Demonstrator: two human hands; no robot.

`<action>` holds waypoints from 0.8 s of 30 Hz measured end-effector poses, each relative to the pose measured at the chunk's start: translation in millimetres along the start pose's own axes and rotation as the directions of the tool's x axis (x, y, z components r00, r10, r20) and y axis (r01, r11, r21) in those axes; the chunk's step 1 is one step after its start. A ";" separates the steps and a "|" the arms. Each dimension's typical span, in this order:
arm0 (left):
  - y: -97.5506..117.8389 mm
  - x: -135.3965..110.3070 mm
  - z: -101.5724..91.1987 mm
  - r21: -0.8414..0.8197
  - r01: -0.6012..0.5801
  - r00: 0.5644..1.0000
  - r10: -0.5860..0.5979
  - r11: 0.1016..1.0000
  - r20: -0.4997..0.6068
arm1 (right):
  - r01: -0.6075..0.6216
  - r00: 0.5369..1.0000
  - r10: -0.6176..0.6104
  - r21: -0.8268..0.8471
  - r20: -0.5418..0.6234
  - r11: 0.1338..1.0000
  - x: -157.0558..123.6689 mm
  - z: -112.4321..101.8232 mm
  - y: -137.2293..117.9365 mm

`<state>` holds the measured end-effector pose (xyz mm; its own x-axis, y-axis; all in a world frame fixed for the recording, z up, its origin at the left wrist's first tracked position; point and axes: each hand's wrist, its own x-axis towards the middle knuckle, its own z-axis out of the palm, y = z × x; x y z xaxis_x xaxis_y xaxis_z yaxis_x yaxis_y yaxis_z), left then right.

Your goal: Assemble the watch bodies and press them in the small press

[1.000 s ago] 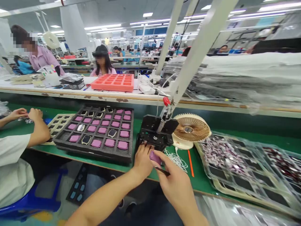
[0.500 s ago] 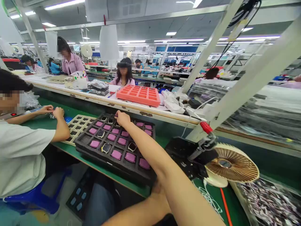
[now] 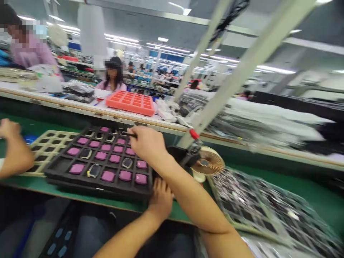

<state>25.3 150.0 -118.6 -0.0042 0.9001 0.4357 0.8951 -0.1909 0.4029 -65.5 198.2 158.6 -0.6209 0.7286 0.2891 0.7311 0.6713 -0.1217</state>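
Note:
My right hand [image 3: 147,143] is closed over the back right part of a black foam tray [image 3: 118,188]. Between its thumb and fingers is a thin dark stick-like piece [image 3: 130,134], too blurred to name. Purple square pieces [image 3: 108,176] fill many of the tray's pockets, and several others hold watch bodies with dark screens, such as this watch [image 3: 94,170]. My left hand [image 3: 161,198] lies at the tray's front right corner, below my right forearm. Its fingers point away from me, slightly apart, and seem to touch the tray's side.
Left of the black tray lies a cream tray [image 3: 43,148], near a co-worker's arm [image 3: 16,154]. A red tray [image 3: 131,104] sits on the shelf behind. To the right are a clamp with a red handle [image 3: 194,134], a fan [image 3: 209,161] and plastic-covered trays [image 3: 247,200].
The view has swung right. My right hand has moved rightward along the tray's back and now shows a dark stick-like piece. My left hand has come into sight at the front corner.

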 end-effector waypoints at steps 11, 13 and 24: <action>-0.8 -58.3 -23.3 0.023 -0.049 0.998 0.050 0.999 -0.040 | -0.327 0.931 0.354 0.231 -0.086 0.916 -43.5 -68.2 175.5; -0.2 -58.6 -24.1 0.051 -0.048 0.998 0.050 0.998 -0.039 | -0.232 0.933 0.296 0.287 -0.204 0.929 -55.4 -57.4 169.3; 3.0 -55.7 -24.8 0.112 -0.065 0.998 0.066 0.992 -0.011 | 0.094 0.684 0.277 0.458 -0.675 0.884 -186.7 62.2 118.6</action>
<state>17.1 89.5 -121.8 0.0504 0.8812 0.4701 0.9377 -0.2038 0.2815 119.6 150.2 31.1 -0.0308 0.5925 0.8050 0.4589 0.7239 -0.5152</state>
